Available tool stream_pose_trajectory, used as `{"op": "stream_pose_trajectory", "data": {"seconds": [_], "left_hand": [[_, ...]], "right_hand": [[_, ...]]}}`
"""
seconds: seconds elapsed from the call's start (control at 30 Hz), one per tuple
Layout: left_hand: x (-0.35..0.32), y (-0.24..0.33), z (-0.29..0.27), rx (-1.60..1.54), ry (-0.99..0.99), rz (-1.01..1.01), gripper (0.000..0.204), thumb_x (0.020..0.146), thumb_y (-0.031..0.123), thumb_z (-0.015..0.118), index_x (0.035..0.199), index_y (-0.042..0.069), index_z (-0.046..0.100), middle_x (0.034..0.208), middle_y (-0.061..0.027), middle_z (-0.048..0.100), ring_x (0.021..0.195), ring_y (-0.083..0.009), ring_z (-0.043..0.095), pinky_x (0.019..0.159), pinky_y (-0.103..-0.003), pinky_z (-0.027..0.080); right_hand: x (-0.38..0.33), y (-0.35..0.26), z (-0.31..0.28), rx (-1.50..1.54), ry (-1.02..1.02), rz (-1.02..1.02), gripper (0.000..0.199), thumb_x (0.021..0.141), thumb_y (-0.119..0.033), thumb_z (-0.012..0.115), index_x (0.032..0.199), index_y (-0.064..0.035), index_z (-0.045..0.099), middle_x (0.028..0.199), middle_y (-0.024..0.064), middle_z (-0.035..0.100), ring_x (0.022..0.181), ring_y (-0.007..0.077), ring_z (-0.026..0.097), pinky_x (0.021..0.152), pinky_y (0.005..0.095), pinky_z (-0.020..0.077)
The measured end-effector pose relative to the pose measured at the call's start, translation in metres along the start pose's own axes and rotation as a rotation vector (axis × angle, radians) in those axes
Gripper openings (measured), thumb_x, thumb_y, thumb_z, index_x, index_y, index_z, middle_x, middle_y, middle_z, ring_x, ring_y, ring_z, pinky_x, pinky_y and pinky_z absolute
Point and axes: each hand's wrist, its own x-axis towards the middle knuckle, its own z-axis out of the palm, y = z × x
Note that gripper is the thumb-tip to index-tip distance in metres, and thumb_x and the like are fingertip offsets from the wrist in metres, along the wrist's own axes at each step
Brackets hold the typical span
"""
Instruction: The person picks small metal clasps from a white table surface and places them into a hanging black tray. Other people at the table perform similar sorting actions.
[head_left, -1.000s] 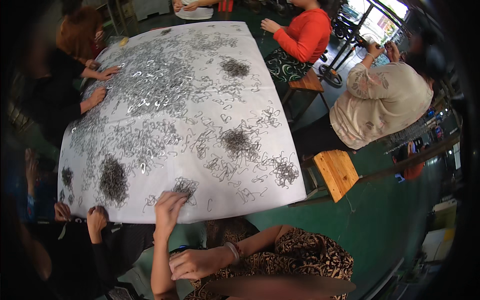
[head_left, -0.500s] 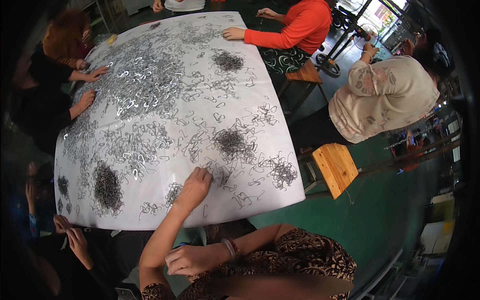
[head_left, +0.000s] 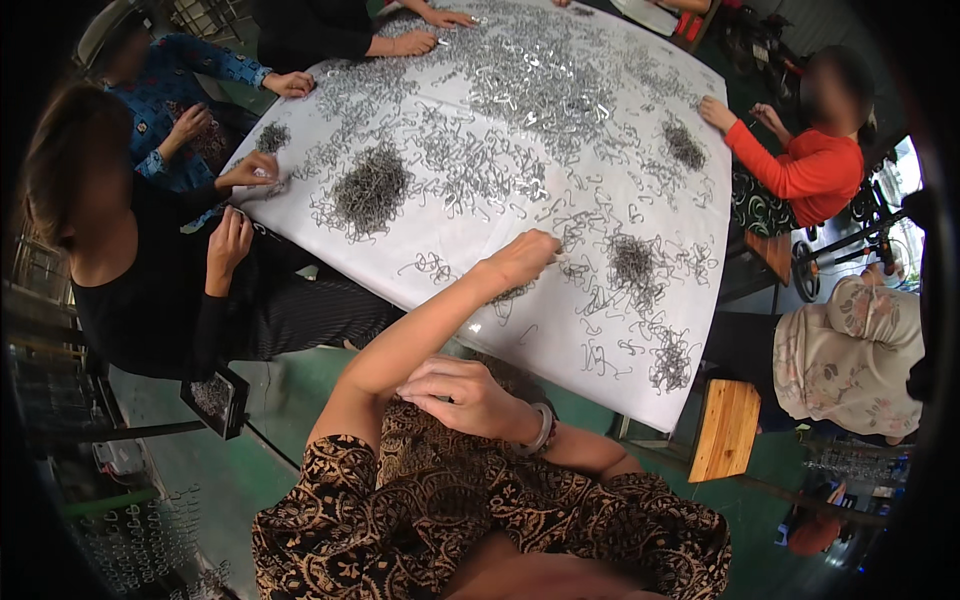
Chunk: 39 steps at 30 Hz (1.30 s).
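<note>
My left hand point(head_left: 522, 262) reaches over the white-covered table point(head_left: 455, 268), its fingers curled down at a loose scatter of small grey wire hooks point(head_left: 572, 235). Whatever those fingers pinch is hidden. Beneath the wrist, a small heap of hooks point(head_left: 515, 292) shows partly. Nearer my body, off the table's edge, my right hand point(head_left: 462, 397) is closed, fingers bent together and a bangle at its wrist. I cannot see what it holds. Right of my left hand sits a dense pile of hooks point(head_left: 632, 262); another, darker pile point(head_left: 370, 188) lies to the left.
Co-workers sit round the table; one in black point(head_left: 130, 270) is at my left, one in a red top point(head_left: 800, 165) at the far right. A wooden stool point(head_left: 725, 430) stands to the right. A black tray of small grey pieces point(head_left: 237, 400) is low at the left.
The whole view has swung, so the table sits farther right in it. My left hand has moved a little farther across the table; my right hand stays closed near my body.
</note>
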Motion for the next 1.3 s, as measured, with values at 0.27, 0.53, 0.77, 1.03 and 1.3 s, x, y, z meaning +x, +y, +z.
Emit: {"op": "stream_pose_trajectory", "data": {"seconds": [0.27, 0.53, 0.77, 1.03, 1.3], "left_hand": [[-0.026, -0.010, -0.045, -0.596, 0.155, -0.234, 0.018, 0.093, 0.007, 0.059, 0.101, -0.008, 0.064, 0.083, -0.0134, 0.066, 0.069, -0.0184, 0.070, 0.068, -0.030, 0.056], [-0.182, 0.039, -0.095, -0.744, 0.566, -0.230, 0.018, 0.093, 0.011, 0.062, 0.099, -0.006, 0.065, 0.091, -0.0103, 0.068, 0.078, -0.0141, 0.067, 0.070, -0.027, 0.053], [-0.279, 0.092, -0.067, -0.489, 0.822, -0.107, 0.011, 0.083, 0.003, 0.069, 0.094, 0.002, 0.068, 0.107, -0.0074, 0.062, 0.102, -0.0208, 0.058, 0.087, -0.033, 0.048], [-0.274, 0.087, -0.037, -0.305, 1.179, -0.205, 0.012, 0.085, 0.005, 0.068, 0.096, 0.001, 0.066, 0.104, -0.0084, 0.063, 0.095, -0.0201, 0.062, 0.080, -0.032, 0.051], [-0.290, 0.099, -0.055, -0.463, 1.364, -0.215, 0.010, 0.091, 0.002, 0.060, 0.100, -0.003, 0.064, 0.099, -0.0092, 0.069, 0.095, -0.0161, 0.067, 0.083, -0.028, 0.055]], "right_hand": [[-0.006, 0.004, -0.004, -0.098, 0.040, 0.088, 0.015, 0.079, 0.006, 0.068, 0.094, 0.0027, 0.068, 0.090, 0.0110, 0.066, 0.081, 0.0240, 0.065, 0.070, 0.0321, 0.0536], [0.001, 0.013, 0.006, -0.030, 0.107, 0.266, 0.018, 0.083, 0.006, 0.065, 0.099, 0.0001, 0.069, 0.089, 0.0098, 0.068, 0.074, 0.0166, 0.067, 0.067, 0.0279, 0.0537], [0.011, 0.018, 0.021, 0.116, 0.243, 0.332, 0.009, 0.085, 0.009, 0.063, 0.094, 0.0057, 0.065, 0.089, 0.0093, 0.066, 0.073, 0.0128, 0.065, 0.065, 0.0238, 0.0538], [0.023, 0.014, 0.031, 0.010, 0.208, 0.228, 0.010, 0.084, 0.012, 0.063, 0.091, 0.0058, 0.065, 0.088, 0.0104, 0.066, 0.072, 0.0138, 0.063, 0.063, 0.0241, 0.0534], [0.051, 0.009, 0.044, -0.021, 0.120, -0.002, 0.020, 0.081, 0.015, 0.063, 0.097, 0.0051, 0.069, 0.092, 0.0143, 0.068, 0.074, 0.0179, 0.064, 0.064, 0.0263, 0.0543]]}}
